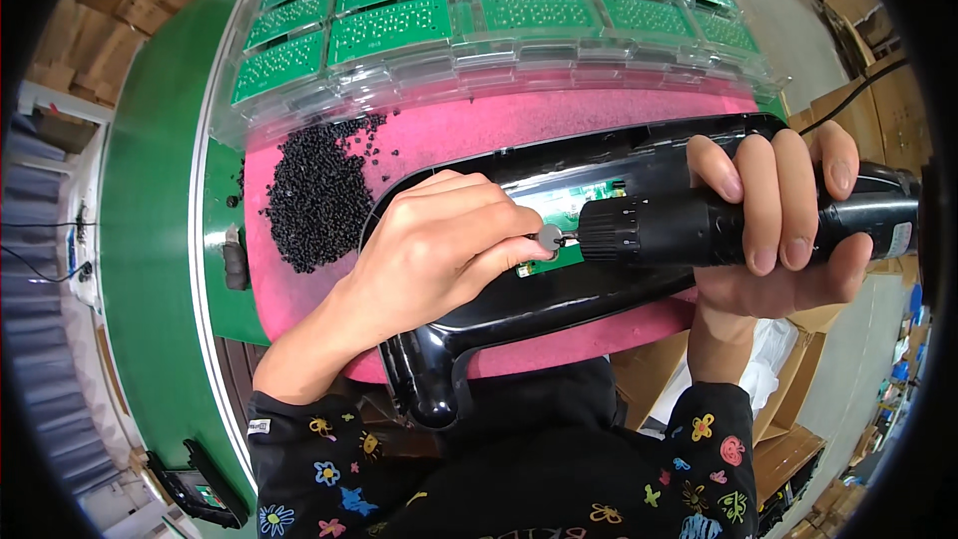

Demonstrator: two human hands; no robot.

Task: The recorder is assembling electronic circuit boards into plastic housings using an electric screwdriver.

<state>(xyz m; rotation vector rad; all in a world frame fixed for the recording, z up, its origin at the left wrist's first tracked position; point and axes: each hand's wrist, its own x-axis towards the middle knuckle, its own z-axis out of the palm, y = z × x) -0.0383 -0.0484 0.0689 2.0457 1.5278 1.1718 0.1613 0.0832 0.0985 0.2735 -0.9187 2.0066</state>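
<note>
Mid-fastening, by judgement: right hand [788,230] fingers clamped on black electric screwdriver [718,225], bit at green circuit board [569,210] inside black plastic housing [519,289] on pink mat [479,130] at surface's near edge; left hand [439,250] fingers pinch small round part [548,236] at bit; seating unconfirmed.

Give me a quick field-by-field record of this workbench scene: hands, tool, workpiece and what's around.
left hand: fingertips pinch a small round grey part at the driver's tip
right hand: wrapped around a black electric screwdriver, lying level, tip pointing left
workpiece: glossy black plastic housing, with a green circuit board inside
surface: pink foam mat
nearby: heap of small black screws on the mat; clear trays of green circuit boards behind
</note>
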